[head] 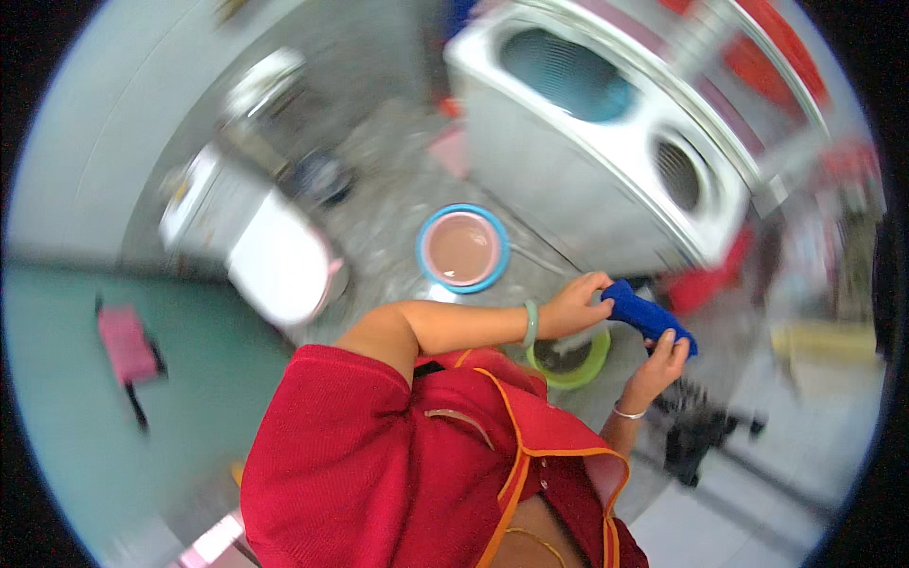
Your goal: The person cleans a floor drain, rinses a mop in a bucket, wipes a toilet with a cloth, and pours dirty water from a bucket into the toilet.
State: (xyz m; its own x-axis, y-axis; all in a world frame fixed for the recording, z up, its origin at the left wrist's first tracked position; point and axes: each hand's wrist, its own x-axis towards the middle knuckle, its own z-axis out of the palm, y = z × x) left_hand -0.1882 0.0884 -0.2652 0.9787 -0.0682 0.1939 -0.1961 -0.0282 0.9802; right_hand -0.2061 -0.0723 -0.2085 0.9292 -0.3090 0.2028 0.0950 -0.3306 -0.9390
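A dark-blue cloth [648,317], folded or rolled into a thick strip, stretches between my two hands. My left hand [574,309], with a pale green bangle at the wrist, grips its near-left end between thumb and fingers. At the other end, my right hand [660,366] pinches the cloth; a silver bangle circles that wrist. Below and to the left of the cloth stands a lime-green basin [602,358] with dark contents, partly hidden by my left forearm and clothing. What is inside it is blurred.
Ahead on the wet grey floor, a blue basin [420,248] surrounds a pink one [426,250] holding cloudy water. A twin-tub washing machine [525,156] stands beyond, its tubs uncovered. A toilet [277,259] is at the left. Dark items [692,444] lie right of me.
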